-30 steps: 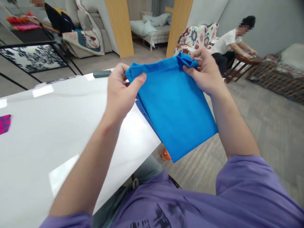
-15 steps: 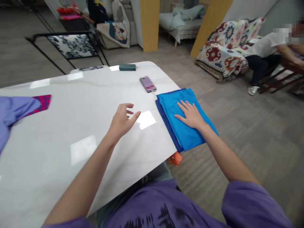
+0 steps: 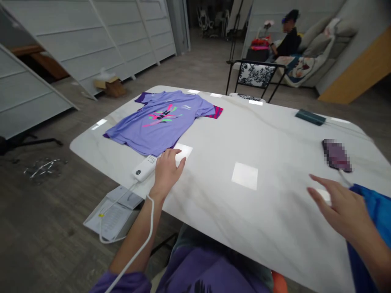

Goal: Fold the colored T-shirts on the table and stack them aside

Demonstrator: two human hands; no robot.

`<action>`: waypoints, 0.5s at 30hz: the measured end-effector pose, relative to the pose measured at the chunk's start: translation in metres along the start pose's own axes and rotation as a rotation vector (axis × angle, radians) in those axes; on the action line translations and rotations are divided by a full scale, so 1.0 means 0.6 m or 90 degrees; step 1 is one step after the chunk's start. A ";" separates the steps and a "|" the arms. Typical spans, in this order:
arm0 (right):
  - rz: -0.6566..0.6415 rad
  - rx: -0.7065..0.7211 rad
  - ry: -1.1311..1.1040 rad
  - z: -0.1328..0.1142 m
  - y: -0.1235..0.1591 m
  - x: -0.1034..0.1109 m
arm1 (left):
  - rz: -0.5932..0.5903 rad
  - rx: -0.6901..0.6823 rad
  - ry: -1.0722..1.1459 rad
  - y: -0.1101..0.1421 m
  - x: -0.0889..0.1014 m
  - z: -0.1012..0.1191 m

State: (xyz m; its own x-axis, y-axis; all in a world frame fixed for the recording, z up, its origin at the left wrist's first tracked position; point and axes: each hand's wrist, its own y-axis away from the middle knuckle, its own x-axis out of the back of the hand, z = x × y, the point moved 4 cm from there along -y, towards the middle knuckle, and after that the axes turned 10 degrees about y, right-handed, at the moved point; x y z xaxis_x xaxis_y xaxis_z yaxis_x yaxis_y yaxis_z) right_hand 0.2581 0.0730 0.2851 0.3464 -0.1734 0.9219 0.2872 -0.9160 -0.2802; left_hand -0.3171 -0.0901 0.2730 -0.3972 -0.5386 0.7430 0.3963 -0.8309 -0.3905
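My left hand [image 3: 167,171] reaches over the white table [image 3: 250,162], fingers loosely spread and holding nothing, right beside a white power bank [image 3: 144,168] and just short of the hem of a purple T-shirt [image 3: 161,119] lying flat. My right hand [image 3: 339,207] hovers open above the table's right side, fingers stretched out, next to the folded blue cloth [image 3: 371,228] at the table's right edge.
A phone [image 3: 336,155] with a cable and a dark green case [image 3: 310,117] lie on the table's far right. A white cable hangs from the power bank over the near edge. Papers [image 3: 113,209] lie on the floor. A black chair [image 3: 256,75] stands beyond; a person sits far back.
The view has swung left. My right hand has lifted off the blue cloth, and my left hand has moved left towards the purple T-shirt and power bank.
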 end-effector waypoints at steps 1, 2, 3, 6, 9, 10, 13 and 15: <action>-0.039 0.050 -0.003 -0.058 -0.040 -0.034 | 0.015 0.020 -0.028 -0.009 0.011 -0.026; -0.078 0.103 -0.009 -0.116 -0.081 -0.070 | 0.026 0.041 -0.053 -0.018 0.019 -0.049; -0.115 0.155 -0.016 -0.171 -0.122 -0.108 | 0.033 0.062 -0.077 -0.027 0.025 -0.069; -0.177 0.260 -0.060 -0.320 -0.252 -0.224 | 0.034 0.127 -0.154 -0.053 0.032 -0.117; -0.183 0.289 -0.121 -0.438 -0.389 -0.332 | 0.009 0.209 -0.199 -0.069 0.031 -0.154; -0.176 0.291 -0.126 -0.471 -0.433 -0.364 | 0.004 0.233 -0.200 -0.071 0.030 -0.163; -0.154 0.252 -0.119 -0.551 -0.548 -0.444 | 0.008 0.272 -0.186 -0.072 0.025 -0.178; -0.135 0.208 -0.101 -0.594 -0.602 -0.484 | 0.022 0.277 -0.171 -0.071 0.023 -0.181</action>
State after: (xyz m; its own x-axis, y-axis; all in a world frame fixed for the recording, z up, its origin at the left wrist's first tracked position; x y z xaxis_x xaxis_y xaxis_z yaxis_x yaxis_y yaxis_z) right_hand -0.2644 0.3255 0.2141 0.3751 0.0885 0.9228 0.6269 -0.7575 -0.1822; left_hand -0.4291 -0.0774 0.2407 -0.1736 -0.4632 0.8691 0.7358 -0.6476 -0.1981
